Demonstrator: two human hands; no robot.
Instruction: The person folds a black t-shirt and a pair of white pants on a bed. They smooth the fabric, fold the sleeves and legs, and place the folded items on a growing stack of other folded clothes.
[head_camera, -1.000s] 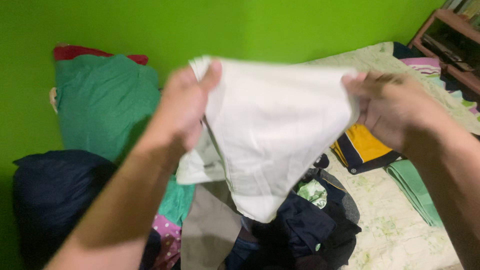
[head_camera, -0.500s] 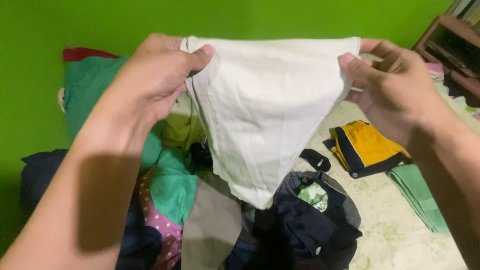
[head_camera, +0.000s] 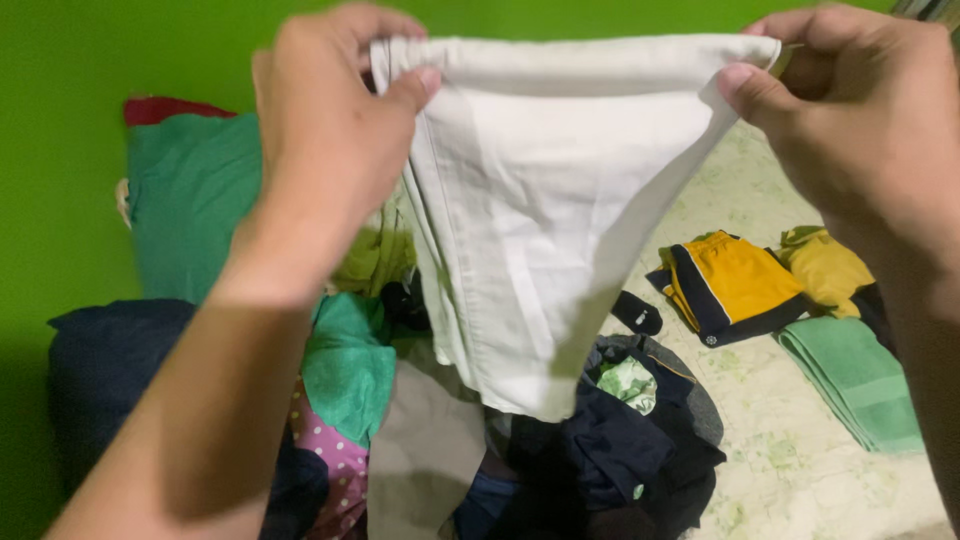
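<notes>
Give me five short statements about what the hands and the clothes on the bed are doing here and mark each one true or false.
1. Both hands pinch the top edge of the white garment: the left hand at one corner, the right hand at the other. True.
2. The white garment lies flat on the bed sheet. False: it hangs in the air above the dark clothes pile.
3. The folded yellow and navy shorts lie on the sheet to the right. True.
4. The folded green cloth is draped over the left forearm. False: it lies on the sheet beside the yellow shorts.
5. The wall behind is blue. False: it is bright green.
</notes>
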